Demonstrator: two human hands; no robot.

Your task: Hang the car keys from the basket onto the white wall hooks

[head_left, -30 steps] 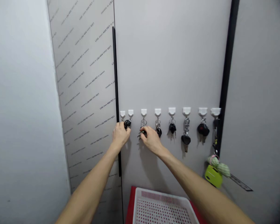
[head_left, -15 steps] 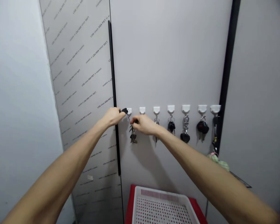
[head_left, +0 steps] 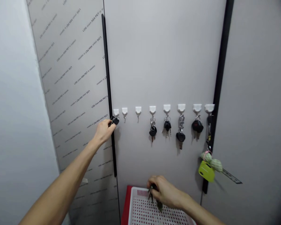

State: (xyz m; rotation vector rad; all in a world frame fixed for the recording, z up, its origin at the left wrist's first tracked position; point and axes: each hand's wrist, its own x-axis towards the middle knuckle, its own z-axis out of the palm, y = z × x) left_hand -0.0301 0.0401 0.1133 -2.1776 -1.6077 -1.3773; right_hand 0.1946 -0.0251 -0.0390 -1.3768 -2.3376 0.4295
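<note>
My left hand (head_left: 103,131) is closed on a set of black-headed keys (head_left: 115,120), right below the leftmost white hook (head_left: 116,112). Whether their ring still touches that hook I cannot tell. Low in the view, my right hand (head_left: 165,191) grips a bunch of keys (head_left: 159,205), some of which dangle below the fingers. This bunch is over the white perforated plastic basket (head_left: 133,200). No keys hang from the second hook (head_left: 125,111) or the third hook (head_left: 138,110).
Further right, more keys hang in a row: black-headed keys (head_left: 153,131), more black keys (head_left: 167,125), a long key chain (head_left: 180,137), a key fob (head_left: 197,126) and a lime-green tag (head_left: 206,171). A black vertical strip (head_left: 109,84) runs left of the hooks.
My right hand took the key bunch away from the third hook, passed left, then dropped down over the basket with it. My left hand moved left with the black keys, off the second hook.
</note>
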